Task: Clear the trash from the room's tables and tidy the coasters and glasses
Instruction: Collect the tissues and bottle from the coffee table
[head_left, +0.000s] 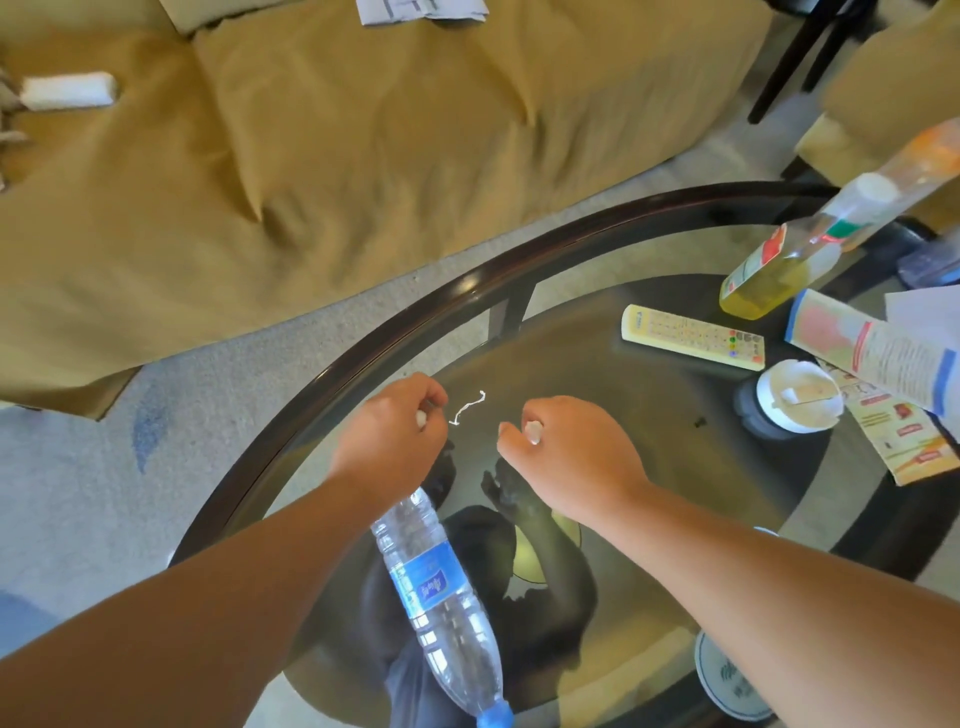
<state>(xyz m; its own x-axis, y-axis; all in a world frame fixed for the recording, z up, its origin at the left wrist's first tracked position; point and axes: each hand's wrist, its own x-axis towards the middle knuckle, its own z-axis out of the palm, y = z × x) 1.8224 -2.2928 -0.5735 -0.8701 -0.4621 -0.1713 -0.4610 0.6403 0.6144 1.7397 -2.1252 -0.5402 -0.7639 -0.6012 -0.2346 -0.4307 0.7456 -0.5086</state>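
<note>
While both hands hover over the round glass worktop (623, 415), the left hand (387, 441) pinches a small white scrap (422, 418) and the right hand (571, 457) curls around a white wad (533, 431). A thin twisted white strip (467, 408) lies on the glass between them. A clear water bottle (441, 597) shows beneath the left wrist, blue cap nearest the person. A pale remote control (693, 336) sits beyond the right hand.
</note>
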